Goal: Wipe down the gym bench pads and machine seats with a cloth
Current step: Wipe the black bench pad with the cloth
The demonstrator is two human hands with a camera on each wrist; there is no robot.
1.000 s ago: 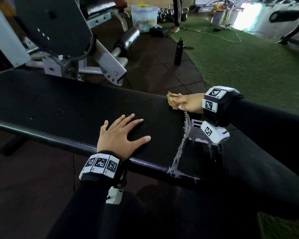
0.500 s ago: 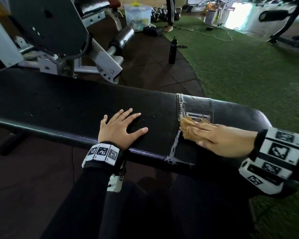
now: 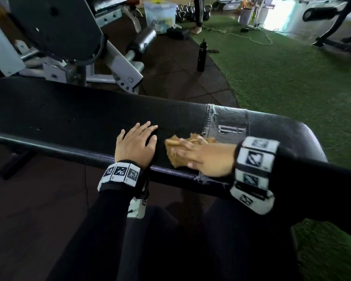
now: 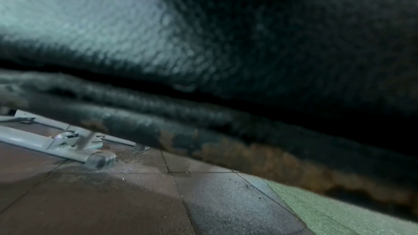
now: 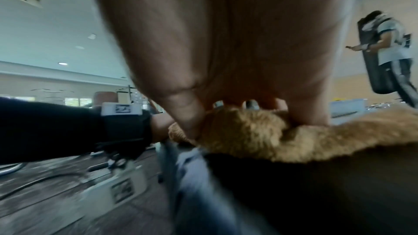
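Note:
A long black bench pad [image 3: 69,114] runs across the head view, with a worn grey taped patch [image 3: 229,122] near its right end. My left hand [image 3: 137,138] lies flat on the pad, fingers straight and spread, holding nothing. Just to its right, my right hand [image 3: 190,154] presses a tan fluffy cloth [image 3: 171,142] onto the pad near the front edge, fingers laid across it. In the right wrist view the cloth [image 5: 248,131] bunches under my palm [image 5: 226,51]. The left wrist view shows only the pad's side [image 4: 203,42] up close.
A white-framed machine [image 3: 118,63] stands behind the bench. A black bottle [image 3: 202,55] is upright on the dark floor tiles beside the green turf [image 3: 292,88]. A plastic bin [image 3: 160,15] and kettlebells sit farther back. Another person [image 5: 393,51] stands in the room.
My right hand has swept the cloth from the pad's far edge across the taped patch and leftward, close to my left hand. The left hand has stayed flat in place.

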